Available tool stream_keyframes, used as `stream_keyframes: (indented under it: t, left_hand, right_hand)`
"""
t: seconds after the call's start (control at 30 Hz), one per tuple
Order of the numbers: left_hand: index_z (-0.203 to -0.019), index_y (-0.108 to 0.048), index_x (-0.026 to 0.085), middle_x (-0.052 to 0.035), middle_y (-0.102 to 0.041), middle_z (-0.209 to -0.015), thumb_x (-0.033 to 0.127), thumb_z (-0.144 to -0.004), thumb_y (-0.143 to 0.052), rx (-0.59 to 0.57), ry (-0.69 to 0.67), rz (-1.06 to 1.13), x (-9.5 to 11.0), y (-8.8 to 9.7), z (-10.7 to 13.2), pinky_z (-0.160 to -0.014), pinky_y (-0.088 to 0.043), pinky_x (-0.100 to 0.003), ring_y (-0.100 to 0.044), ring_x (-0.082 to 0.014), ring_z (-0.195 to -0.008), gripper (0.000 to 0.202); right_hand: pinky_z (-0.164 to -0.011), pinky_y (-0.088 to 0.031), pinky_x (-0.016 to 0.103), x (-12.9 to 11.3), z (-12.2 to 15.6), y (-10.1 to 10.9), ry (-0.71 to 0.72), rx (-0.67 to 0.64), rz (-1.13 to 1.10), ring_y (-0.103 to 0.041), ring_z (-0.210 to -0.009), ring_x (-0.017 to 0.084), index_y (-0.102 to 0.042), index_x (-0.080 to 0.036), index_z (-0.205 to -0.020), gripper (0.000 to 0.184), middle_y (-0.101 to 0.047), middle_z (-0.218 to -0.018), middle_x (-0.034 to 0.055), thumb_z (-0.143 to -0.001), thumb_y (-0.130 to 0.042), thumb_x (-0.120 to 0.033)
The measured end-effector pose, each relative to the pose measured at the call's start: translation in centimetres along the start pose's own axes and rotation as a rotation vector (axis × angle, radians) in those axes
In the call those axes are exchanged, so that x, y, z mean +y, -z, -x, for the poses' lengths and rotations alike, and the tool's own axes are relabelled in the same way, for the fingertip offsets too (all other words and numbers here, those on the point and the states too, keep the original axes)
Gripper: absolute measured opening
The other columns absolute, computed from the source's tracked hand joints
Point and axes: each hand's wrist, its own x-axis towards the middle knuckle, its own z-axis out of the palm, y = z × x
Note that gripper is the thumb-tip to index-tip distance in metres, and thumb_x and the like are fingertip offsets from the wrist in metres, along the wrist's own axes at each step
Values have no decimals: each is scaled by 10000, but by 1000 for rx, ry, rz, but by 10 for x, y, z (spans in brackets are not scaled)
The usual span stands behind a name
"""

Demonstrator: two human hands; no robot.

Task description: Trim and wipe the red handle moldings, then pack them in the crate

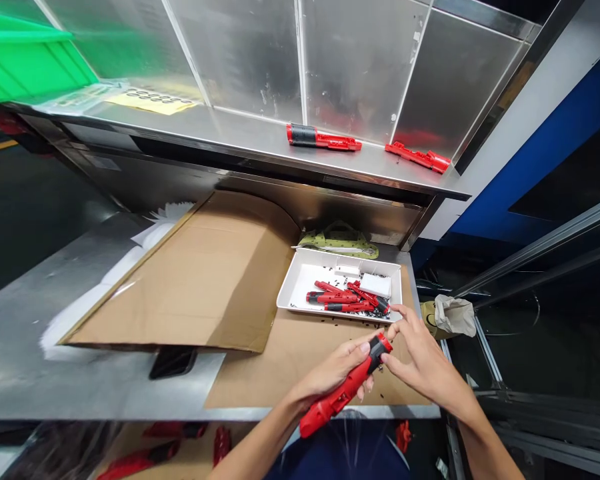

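Note:
My left hand [337,369] is wrapped round a red plastic tool body [341,394] with a black collar at its upper end, held tilted above the front edge of the bench. My right hand [420,355] pinches that black end with thumb and fingertips. Just beyond the hands stands a white tray [300,280] with several red and black tool parts [347,298], small dark screws and a white block.
A large cardboard sheet [205,280] lies bent over the steel bench. On the shelf above rest two red tool pieces [323,138] [419,157]. A green bin [25,63] sits top left. A dark phone-like object [173,362] lies under the cardboard's edge. More red parts [145,457] lie below the bench.

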Motion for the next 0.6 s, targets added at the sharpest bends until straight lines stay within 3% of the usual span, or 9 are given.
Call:
stream_keyframes:
  t: [0.1, 0.2, 0.33, 0.47, 0.53, 0.6]
  left_hand:
    - [-1491, -416, 288, -82, -666, -1075, 626, -814, -641, -61, 57, 58, -2, 12, 5, -491, -422, -192, -593, -91, -606, 789]
    - [-1503, -395, 271, -122, -658, -1180, 657, -811, -618, -112, 28, 85, -7, 24, 8, -446, -392, -201, -578, -90, -560, 823]
    - [-1489, -410, 238, -159, -608, -1284, 680, -788, -620, -144, -17, 85, -9, 29, 12, -412, -368, -205, -549, -71, -508, 855]
    - [-1492, -389, 258, -145, -603, -1285, 679, -822, -556, -144, -65, -66, 28, 17, 11, -465, -417, -220, -558, -77, -546, 809]
    - [-1518, -331, 243, -133, -644, -1210, 641, -884, -455, -37, -94, -320, 58, 11, 3, -561, -477, -265, -599, -125, -628, 759]
    - [-1508, -345, 196, -97, -706, -1009, 570, -939, -360, 126, 3, -779, 84, 12, -13, -656, -497, -292, -627, -165, -670, 681]
  right_hand:
    - [-1114, -386, 482, 9, 6, 17, -12, 114, -49, -393, -1416, 279, -539, -266, -1106, 266, -331, -1554, 94, -859, -599, -344]
    - [-1128, -349, 467, 17, 10, 26, -68, 319, -78, -431, -1382, 278, -604, -251, -916, 155, -417, -1502, 85, -928, -531, -387]
    - [-1115, -325, 480, 24, 14, 21, -77, 383, -195, -479, -1325, 295, -567, -232, -710, 331, -549, -1388, 107, -947, -514, -457]
    - [-1092, -332, 473, 29, 17, 13, -103, 375, -298, -512, -1277, 300, -560, -228, -684, 359, -586, -1343, 112, -941, -527, -477]
    - [-1088, -331, 462, 32, 19, 11, -118, 381, -335, -520, -1265, 295, -573, -225, -688, 349, -589, -1335, 104, -933, -547, -473]
    - [-1082, -338, 449, 35, 21, 9, -117, 383, -370, -520, -1264, 290, -585, -225, -694, 341, -592, -1323, 100, -927, -561, -473]
